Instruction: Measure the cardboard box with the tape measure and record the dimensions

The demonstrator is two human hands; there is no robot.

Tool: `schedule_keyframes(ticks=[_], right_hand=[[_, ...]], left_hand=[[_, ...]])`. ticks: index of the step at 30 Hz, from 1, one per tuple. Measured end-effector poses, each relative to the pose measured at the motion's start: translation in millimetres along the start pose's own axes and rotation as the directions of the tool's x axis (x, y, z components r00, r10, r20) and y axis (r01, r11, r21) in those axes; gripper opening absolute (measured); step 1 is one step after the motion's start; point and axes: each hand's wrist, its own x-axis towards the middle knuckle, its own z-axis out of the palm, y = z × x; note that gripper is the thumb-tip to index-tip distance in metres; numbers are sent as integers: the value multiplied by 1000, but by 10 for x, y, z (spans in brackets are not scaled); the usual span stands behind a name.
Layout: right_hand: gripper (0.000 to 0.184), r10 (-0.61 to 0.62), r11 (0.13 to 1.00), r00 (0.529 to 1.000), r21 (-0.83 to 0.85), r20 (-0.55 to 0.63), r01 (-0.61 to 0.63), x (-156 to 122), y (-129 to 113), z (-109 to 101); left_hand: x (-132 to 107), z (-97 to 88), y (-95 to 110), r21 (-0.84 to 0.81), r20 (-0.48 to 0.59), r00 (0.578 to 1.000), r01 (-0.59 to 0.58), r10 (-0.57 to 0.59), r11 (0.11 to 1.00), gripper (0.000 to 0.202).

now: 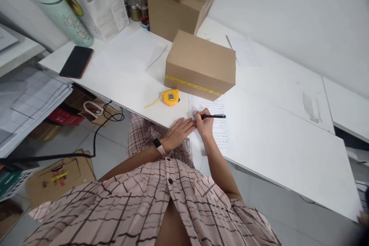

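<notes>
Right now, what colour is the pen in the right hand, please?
The pen is black, clearest in the head view.

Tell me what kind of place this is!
It looks like a small office or packing room, though I can't be sure. There's a cardboard box on the white desk, a yellow tape measure, and a printed sheet.

Print (221, 129) on paper (220, 138) illegibly small

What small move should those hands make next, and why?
Perhaps a short stroke of the black pen on the printed sheet: the right hand grips the pen over it, the tip hidden, while the left hand lies at the sheet's left edge, possibly steadying it.
</notes>
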Motion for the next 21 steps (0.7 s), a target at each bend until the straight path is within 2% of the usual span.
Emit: schedule_keyframes(ticks=[5,12,21], right_hand=[[20,9,1000,1000,17,8,-9,-1,-9,-3],[21,10,1000,999,26,-43,-9,-2,-21,0],[23,-1,1000,1000,17,-22,1,-3,-7,4]], left_hand=[[0,-13,6,-3,9,1000,4,-4,1000,44],[-7,-15,5,1,-5,1000,1,-1,1000,45],[-11,-1,1,4,-9,1000,-6,6,1000,44]])
